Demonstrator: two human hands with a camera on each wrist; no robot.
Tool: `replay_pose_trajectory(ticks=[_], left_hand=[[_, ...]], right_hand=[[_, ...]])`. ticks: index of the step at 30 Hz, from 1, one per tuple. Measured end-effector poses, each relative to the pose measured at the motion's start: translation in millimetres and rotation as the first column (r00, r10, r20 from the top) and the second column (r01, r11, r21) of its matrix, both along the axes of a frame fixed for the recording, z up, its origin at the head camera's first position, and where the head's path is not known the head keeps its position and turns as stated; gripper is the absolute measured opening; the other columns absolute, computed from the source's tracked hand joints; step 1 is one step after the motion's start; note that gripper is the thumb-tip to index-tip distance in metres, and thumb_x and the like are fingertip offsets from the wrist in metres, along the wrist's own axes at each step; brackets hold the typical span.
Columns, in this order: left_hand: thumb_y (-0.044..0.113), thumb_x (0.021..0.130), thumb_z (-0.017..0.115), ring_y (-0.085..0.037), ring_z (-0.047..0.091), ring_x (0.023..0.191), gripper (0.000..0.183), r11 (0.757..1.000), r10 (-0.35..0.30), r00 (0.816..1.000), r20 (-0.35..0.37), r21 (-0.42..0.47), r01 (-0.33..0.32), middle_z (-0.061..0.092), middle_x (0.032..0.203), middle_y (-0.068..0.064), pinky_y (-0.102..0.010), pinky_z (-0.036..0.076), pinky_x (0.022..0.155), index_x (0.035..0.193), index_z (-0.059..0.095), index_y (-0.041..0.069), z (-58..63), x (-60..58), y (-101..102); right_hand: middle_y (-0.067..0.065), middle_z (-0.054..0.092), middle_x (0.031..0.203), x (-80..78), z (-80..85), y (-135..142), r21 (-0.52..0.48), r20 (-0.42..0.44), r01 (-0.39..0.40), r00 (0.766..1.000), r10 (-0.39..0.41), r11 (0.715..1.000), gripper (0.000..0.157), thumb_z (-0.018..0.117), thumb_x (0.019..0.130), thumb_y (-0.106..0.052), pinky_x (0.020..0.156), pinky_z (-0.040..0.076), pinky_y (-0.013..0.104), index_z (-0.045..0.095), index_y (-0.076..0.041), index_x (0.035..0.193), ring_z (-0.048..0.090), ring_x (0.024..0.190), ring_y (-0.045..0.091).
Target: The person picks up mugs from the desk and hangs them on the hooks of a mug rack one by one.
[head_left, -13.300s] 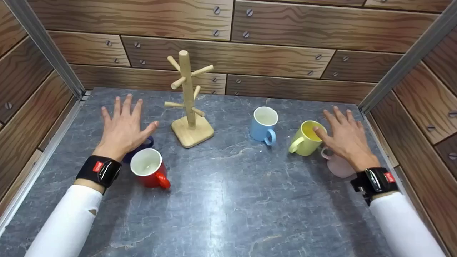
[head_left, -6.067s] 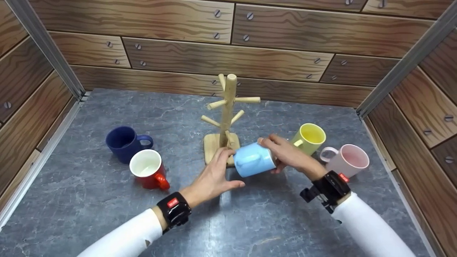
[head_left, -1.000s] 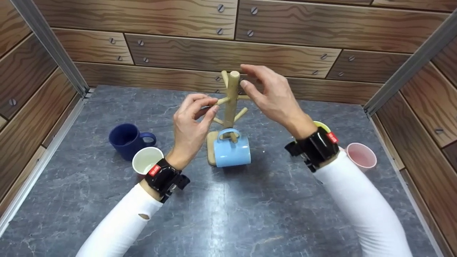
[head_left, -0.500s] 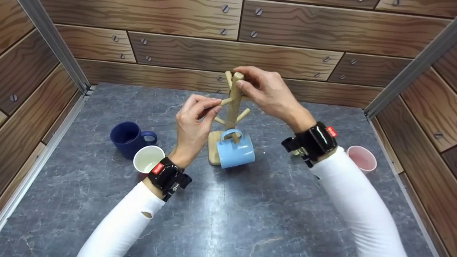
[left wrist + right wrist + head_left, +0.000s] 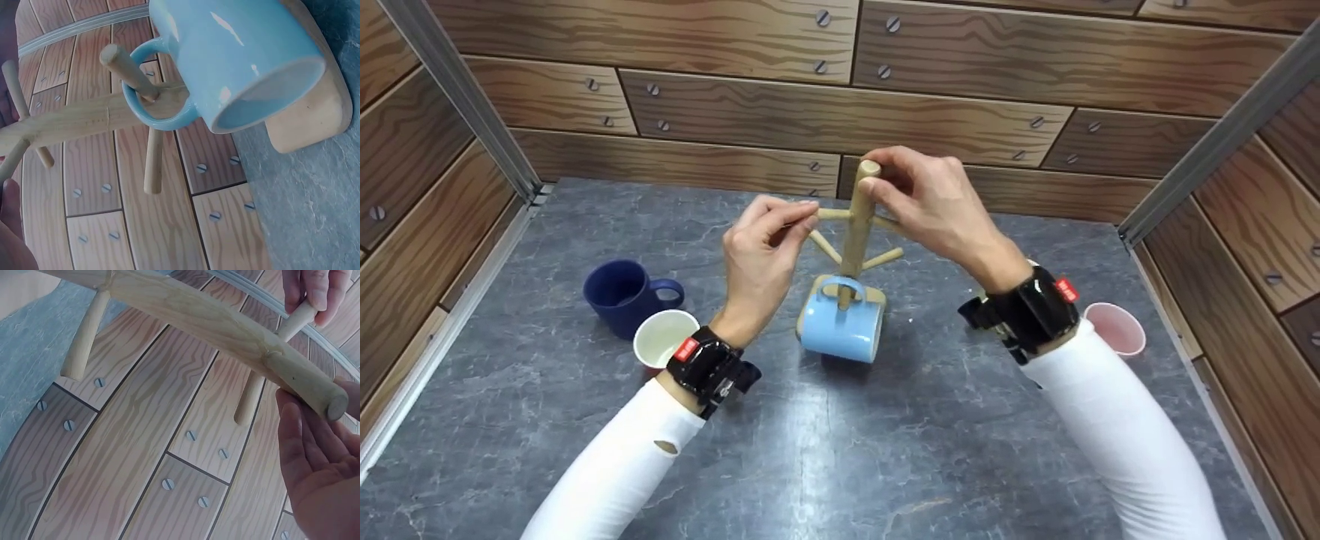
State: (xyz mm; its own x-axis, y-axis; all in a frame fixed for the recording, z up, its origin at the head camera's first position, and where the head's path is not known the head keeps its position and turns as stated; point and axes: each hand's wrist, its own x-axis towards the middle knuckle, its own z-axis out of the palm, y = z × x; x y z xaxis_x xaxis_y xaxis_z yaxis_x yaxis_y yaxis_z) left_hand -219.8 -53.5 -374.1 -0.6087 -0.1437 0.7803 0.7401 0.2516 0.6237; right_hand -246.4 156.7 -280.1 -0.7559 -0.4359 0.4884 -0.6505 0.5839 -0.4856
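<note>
A wooden mug tree [image 5: 856, 238] stands mid-table on its square base. My left hand [image 5: 761, 259] pinches the end of its upper left peg between thumb and fingers. At the top of the post, the thumb and fingers of my right hand [image 5: 945, 214] grip from the right side. A light blue mug [image 5: 840, 330] hangs sideways by its handle on a lower front peg. In the left wrist view the peg passes through the mug handle [image 5: 132, 107], and the mug lies close by the base [image 5: 312, 118]. The right wrist view shows both hands on the wood.
At left are a navy mug [image 5: 619, 300] and a red mug with white inside [image 5: 664, 337], partly behind the left wrist. A pink mug [image 5: 1117, 330] stands at right, partly covered by the sleeve. The yellow mug is almost wholly hidden behind the right wrist. Wood-patterned walls enclose the table.
Earlier the blue mug moved from the table onto a peg and the tree moved right. Within the last second my right hand closed on the post top, and the tree turned with the mug.
</note>
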Motion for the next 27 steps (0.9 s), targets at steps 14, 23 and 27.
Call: replay_pose_trajectory(ticks=[14,23,27], left_hand=[[0.004,0.091,0.078,-0.013,0.071,0.086,0.013,0.997,-0.024,0.987,0.157,-0.068,0.035,0.076,0.099,-0.006,-0.027,0.061,0.078,0.103,0.081,0.004,13.3,-14.0,6.7],[0.008,0.092,0.078,-0.005,0.065,0.077,0.013,0.993,-0.077,0.964,0.256,-0.065,0.097,0.078,0.100,-0.003,-0.019,0.053,0.068,0.104,0.082,0.006,23.0,-25.1,17.3],[0.008,0.092,0.078,-0.006,0.066,0.079,0.014,0.991,-0.102,0.953,0.286,-0.058,0.124,0.078,0.101,-0.005,-0.020,0.056,0.070,0.105,0.082,0.005,26.1,-28.1,22.8]], right_hand=[[0.003,0.079,0.095,13.9,1.7,14.8,-0.005,-0.064,0.096,0.993,-0.097,0.995,0.028,0.078,0.094,-0.027,0.070,0.059,0.031,0.076,-0.004,0.111,0.075,0.083,0.012],[0.001,0.078,0.087,25.1,1.4,19.2,-0.009,-0.087,0.157,0.984,-0.158,0.987,0.030,0.083,0.090,-0.031,0.064,0.052,0.017,0.075,-0.005,0.103,0.073,0.076,0.011],[0.002,0.078,0.086,25.6,0.0,24.1,-0.023,-0.072,0.181,0.981,-0.182,0.983,0.029,0.082,0.091,-0.031,0.062,0.049,0.012,0.075,-0.005,0.102,0.073,0.075,0.013]])
